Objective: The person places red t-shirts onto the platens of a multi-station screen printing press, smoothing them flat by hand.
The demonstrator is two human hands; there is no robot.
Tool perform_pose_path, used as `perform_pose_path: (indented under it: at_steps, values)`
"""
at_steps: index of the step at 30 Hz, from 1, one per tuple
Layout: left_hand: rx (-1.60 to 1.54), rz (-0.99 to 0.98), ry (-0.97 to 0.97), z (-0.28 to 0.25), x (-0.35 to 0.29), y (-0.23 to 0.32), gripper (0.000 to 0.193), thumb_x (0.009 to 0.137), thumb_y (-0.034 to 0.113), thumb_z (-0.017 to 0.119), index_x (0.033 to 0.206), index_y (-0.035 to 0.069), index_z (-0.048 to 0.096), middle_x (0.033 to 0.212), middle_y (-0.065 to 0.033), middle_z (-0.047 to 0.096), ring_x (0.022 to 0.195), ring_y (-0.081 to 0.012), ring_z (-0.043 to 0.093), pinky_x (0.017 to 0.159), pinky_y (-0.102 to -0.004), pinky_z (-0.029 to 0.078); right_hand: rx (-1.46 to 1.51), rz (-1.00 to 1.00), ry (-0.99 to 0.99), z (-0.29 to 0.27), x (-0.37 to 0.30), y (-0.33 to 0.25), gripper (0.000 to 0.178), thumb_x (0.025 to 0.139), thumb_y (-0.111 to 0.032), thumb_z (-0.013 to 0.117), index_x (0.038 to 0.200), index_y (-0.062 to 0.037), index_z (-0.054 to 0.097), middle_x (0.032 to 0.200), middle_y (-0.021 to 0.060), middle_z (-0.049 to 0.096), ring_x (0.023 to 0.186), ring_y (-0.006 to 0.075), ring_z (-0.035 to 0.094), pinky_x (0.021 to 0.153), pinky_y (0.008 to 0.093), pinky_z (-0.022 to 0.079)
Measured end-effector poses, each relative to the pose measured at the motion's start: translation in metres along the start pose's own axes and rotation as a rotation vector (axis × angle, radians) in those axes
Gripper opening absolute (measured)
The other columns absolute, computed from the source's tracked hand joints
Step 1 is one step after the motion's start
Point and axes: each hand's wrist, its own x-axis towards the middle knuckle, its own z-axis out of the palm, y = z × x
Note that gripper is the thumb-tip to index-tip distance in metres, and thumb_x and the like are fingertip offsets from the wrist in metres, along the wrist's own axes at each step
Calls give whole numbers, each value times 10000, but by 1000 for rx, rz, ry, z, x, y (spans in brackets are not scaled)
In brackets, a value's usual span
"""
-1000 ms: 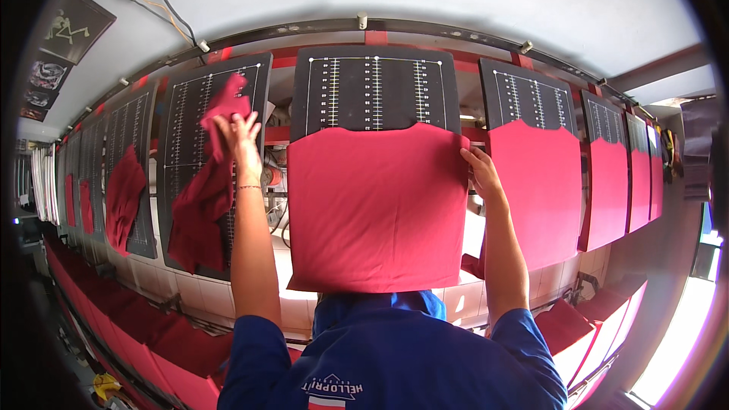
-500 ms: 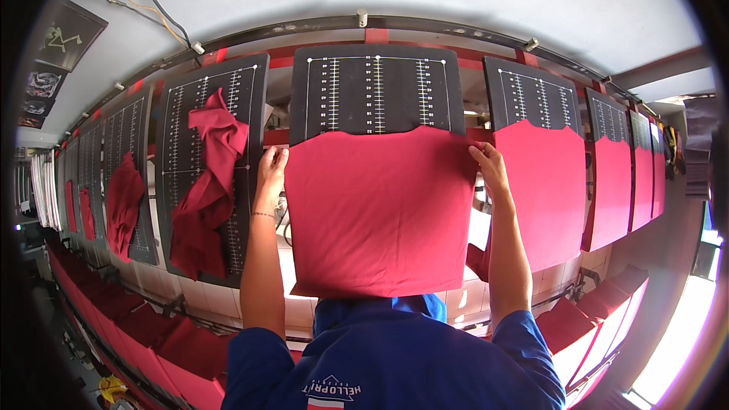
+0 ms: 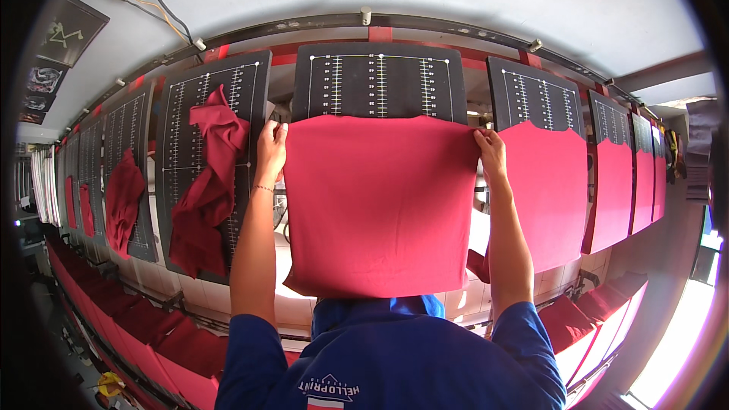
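**Red fabric panel (image 3: pixel 380 205) held by two upper corners**

The panel's left corner is pinched by the left hand (image 3: pixel 271 152), its right corner by the right hand (image 3: pixel 492 155). It is stretched between them over the central black board (image 3: pixel 358 91), whose white-marked top is exposed. Crumpled red cloth (image 3: pixel 206 197) is seen at left.

1. Here's the red garment (image 3: pixel 380 205): matt cloth, smooth, faint creases!
2. Black board (image 3: pixel 358 87): smooth, matt face.
3. And the bunched fabric (image 3: pixel 206 193), matt cloth too, all wrinkles!
4. Dark rail (image 3: pixel 319 25): scuffed, metal-looking.
5. Blue shirt (image 3: pixel 410 357): soft-looking matt cloth.
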Motion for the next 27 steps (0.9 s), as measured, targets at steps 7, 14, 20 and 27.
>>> perform_pose_path:
  at_steps: [7, 14, 20, 27]
  values:
    - [21, 1, 36, 6, 4, -6, 261, 997, 224, 604, 924, -22, 556, 800, -167, 610, 733, -283, 585, 699, -404, 474, -86, -4, 30, -2, 11, 15, 170, 958, -175, 681, 1042, -27, 668, 874, 24, 673, 772, 86, 607, 707, 229, 472]
    - [442, 236, 336, 28, -26, 52, 218, 911, 143, 667, 1071, 6, 614, 1103, -173, 643, 1008, -388, 606, 875, -474, 476, -976, -572, 200, 38, -26, -17, 399, 905, -237, 697, 1247, -57, 598, 1181, 144, 680, 1117, 325, 640, 955, 457, 485]
    - [760, 485, -35, 55, -25, 96, 578, 981, 422, 566, 1388, 14, 519, 1549, -208, 361, 1428, -449, 307, 1141, -578, 305, -1669, -933, -138, 79, -20, -39, 582, 1022, -477, 450, 1469, -105, 465, 1514, 92, 472, 1430, 340, 377, 1184, 499, 285]
    - [-388, -263, -239, -2, -141, 17, 656, 1080, 459, 326, 1498, -46, 355, 1505, -243, 429, 1390, -328, 434, 1140, -398, 348, -331, -116, -92, -15, -115, 2, 619, 1066, -464, 368, 1451, 16, 439, 1412, 192, 470, 1284, 314, 453, 1057, 377, 387]
